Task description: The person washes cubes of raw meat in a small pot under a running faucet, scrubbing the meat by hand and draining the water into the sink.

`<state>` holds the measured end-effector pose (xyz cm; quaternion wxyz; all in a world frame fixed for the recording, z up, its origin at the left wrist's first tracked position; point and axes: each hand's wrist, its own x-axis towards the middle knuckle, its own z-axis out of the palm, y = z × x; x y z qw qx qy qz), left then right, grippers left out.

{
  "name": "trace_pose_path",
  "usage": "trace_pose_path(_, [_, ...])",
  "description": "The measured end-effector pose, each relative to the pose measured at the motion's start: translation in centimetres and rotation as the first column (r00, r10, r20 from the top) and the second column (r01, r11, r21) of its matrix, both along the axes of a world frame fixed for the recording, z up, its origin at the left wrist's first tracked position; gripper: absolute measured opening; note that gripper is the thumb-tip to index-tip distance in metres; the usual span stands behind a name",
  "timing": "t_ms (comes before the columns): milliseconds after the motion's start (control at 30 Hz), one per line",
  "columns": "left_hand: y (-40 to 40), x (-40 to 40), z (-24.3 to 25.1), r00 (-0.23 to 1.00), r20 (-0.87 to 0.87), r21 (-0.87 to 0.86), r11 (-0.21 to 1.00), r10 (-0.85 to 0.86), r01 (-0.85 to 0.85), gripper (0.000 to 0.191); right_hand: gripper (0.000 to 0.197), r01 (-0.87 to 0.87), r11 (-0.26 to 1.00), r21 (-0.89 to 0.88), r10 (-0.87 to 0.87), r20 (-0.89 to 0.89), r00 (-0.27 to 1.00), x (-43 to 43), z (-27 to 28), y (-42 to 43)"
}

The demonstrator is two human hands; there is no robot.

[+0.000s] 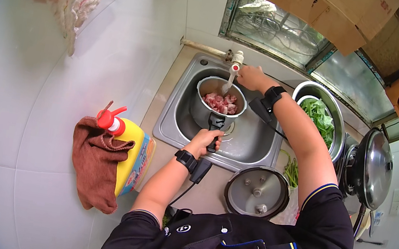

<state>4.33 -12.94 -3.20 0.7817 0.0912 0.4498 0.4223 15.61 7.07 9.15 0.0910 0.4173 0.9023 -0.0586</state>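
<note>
My left hand (pixel 204 141) grips the black handle (pixel 217 121) of a metal pressure cooker pot (pixel 201 111). The pot is held over the stainless steel sink (pixel 258 149), under the spout of a white tap (pixel 234 69). Chunks of raw meat (pixel 220 103) lie inside it. Whitish water seems to run from the spout into the pot. Up at the tap, my right hand (pixel 252 77) has its fingers closed on the tap's handle, which they partly hide. In front of the sink, the pressure cooker lid (pixel 257 191) rests underside up on the counter.
Right of the sink, leafy greens (pixel 318 118) sit in a metal basin (pixel 333 145), with green stalks (pixel 291 170) nearer me. A lidded wok (pixel 376 170) stands farther right. A yellow pump bottle (pixel 129 156), draped with a brown cloth (pixel 95 166), stands at the left.
</note>
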Motion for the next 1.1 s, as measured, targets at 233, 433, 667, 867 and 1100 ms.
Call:
trace_pose_path(233, [-0.1,-0.3,1.0,0.984,-0.174,0.026,0.998,-0.045,0.051,0.022,0.023,-0.009,1.0,-0.014,0.009,0.019,1.0,-0.4,0.3,-0.2])
trace_pose_path(433, [-2.2,-2.0,1.2,0.987,0.138,0.077,0.994,-0.082,0.072,0.025,0.023,-0.017,1.0,-0.01,0.017,0.042,0.999,0.1,-0.1,0.3])
trace_pose_path(667, [-1.1,0.8,1.3,0.91,0.414,0.017,1.0,-0.024,0.018,0.028,0.024,-0.071,0.996,0.06,0.069,0.042,0.997,0.2,-0.1,0.7])
trace_pose_path(867, [-2.1,0.0,-0.1,0.989,0.126,0.186,0.981,-0.081,0.057,0.023,0.024,-0.049,0.999,0.023,0.048,0.041,0.998,-0.3,-0.6,-0.2])
trace_pose_path(1100, [-2.6,-1.2,1.7,0.992,-0.08,0.214,0.97,-0.098,0.113,0.019,0.024,-0.045,0.999,0.009,0.045,0.067,0.997,0.1,0.0,0.0])
